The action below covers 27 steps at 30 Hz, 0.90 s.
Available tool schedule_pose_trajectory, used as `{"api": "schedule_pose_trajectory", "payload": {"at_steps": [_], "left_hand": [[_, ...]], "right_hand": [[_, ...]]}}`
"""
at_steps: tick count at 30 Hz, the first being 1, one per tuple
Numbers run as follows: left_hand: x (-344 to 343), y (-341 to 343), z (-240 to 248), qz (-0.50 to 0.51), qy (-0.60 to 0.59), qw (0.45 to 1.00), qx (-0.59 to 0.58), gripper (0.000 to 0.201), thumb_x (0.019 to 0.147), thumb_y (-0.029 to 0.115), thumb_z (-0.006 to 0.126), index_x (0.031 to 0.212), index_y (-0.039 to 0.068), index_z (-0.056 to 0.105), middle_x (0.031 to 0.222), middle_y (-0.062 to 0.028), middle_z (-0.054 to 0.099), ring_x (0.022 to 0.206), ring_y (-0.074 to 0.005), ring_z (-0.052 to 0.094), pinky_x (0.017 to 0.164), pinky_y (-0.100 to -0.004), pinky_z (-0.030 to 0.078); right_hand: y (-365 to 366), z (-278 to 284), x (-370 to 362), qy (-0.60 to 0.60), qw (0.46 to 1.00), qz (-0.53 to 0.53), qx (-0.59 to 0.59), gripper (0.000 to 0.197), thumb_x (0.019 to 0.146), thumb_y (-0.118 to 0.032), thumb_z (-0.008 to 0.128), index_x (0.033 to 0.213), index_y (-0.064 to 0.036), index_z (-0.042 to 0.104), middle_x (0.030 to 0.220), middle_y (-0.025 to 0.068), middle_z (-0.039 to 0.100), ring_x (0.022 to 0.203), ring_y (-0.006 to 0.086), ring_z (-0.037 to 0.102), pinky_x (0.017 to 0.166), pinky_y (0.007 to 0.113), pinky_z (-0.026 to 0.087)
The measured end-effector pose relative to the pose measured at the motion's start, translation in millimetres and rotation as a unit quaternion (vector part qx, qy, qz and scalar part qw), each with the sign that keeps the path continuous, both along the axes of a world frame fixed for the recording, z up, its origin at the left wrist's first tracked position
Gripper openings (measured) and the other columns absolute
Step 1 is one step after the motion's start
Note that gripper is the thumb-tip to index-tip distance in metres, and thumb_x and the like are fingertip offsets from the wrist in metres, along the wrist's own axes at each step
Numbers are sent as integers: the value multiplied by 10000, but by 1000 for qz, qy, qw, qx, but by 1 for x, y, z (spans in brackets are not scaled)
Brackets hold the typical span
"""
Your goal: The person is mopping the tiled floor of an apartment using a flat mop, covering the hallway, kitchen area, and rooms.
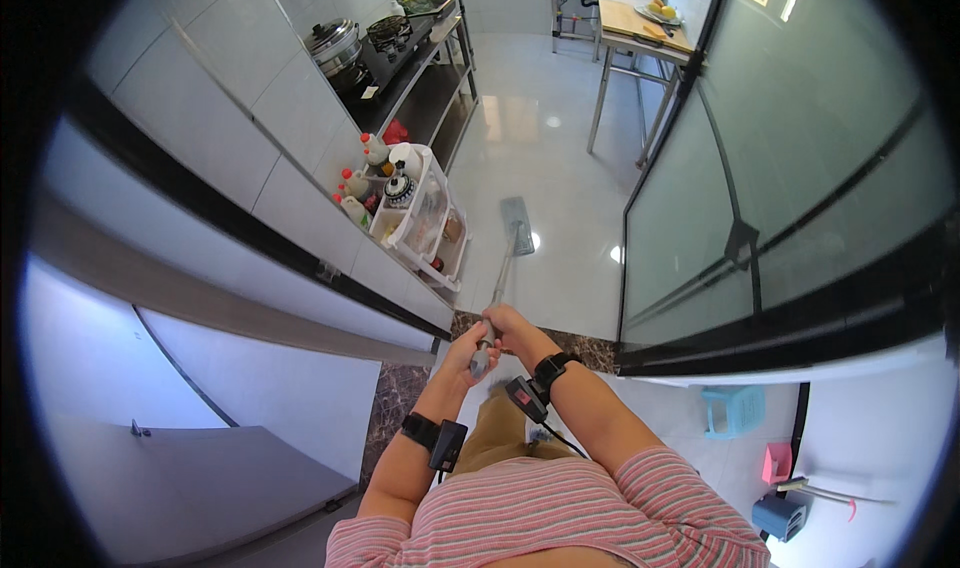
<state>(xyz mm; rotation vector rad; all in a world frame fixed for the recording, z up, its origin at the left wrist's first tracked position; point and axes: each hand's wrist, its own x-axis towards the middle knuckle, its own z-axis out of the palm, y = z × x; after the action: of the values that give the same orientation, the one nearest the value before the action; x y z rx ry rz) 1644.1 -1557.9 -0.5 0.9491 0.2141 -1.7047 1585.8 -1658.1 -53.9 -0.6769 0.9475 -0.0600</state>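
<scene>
A flat mop (516,213) with a grey rectangular head lies on the shiny pale floor ahead of me. Its long grey handle slants back toward my body. Near the handle's end, my left hand (466,353) is closed around it. Just beyond, my right hand (508,326) grips the same handle a little farther along the pole. Both hands are close together at about waist height. Each forearm wears a black strap with a small device on it.
A white rolling cart (425,213) with bottles and jars stands left of the mop. Beyond it is a stove counter (400,58) with a pot. A glass door (790,188) borders the right. A wooden-topped table (630,23) stands far right; a blue stool (733,411) sits near right.
</scene>
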Motion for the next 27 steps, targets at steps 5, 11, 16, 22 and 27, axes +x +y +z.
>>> {"api": "schedule_pose_trajectory", "payload": {"at_steps": [5,11,16,22,27], "left_hand": [[42,-85,-9,2,31,1000,1,133,849,251,366,908,134,387,680,-68,469,458,-108,441,370,-195,394],[85,-202,-10,-2,-6,1000,-6,125,848,230,367,892,114,378,665,-65,456,481,-120,440,391,-198,399],[126,-287,4,-40,3,999,8,127,854,234,358,893,113,366,655,-60,457,470,-112,427,417,-226,413],[158,-376,15,-35,-26,999,6,125,857,222,344,905,110,373,653,-56,460,468,-103,431,402,-210,404],[182,-451,-5,-27,-29,999,-7,123,855,215,337,909,115,384,650,-53,461,465,-105,430,397,-212,399]], "right_hand": [[-88,-11,44,97,994,9,-40,189,759,-181,474,770,7,480,630,131,496,452,221,459,334,352,349],[-210,-14,91,125,989,59,-49,190,767,-191,450,759,-2,469,599,110,468,412,203,407,339,363,333],[-292,-6,125,115,991,59,-37,198,768,-213,426,748,-20,467,563,93,459,369,180,384,306,326,307],[-378,10,162,147,986,58,-49,199,769,-208,421,737,-15,463,567,100,458,360,177,387,296,326,303],[-451,8,186,137,987,52,-65,198,778,-190,415,752,1,463,600,111,469,398,196,411,317,342,325]]}}
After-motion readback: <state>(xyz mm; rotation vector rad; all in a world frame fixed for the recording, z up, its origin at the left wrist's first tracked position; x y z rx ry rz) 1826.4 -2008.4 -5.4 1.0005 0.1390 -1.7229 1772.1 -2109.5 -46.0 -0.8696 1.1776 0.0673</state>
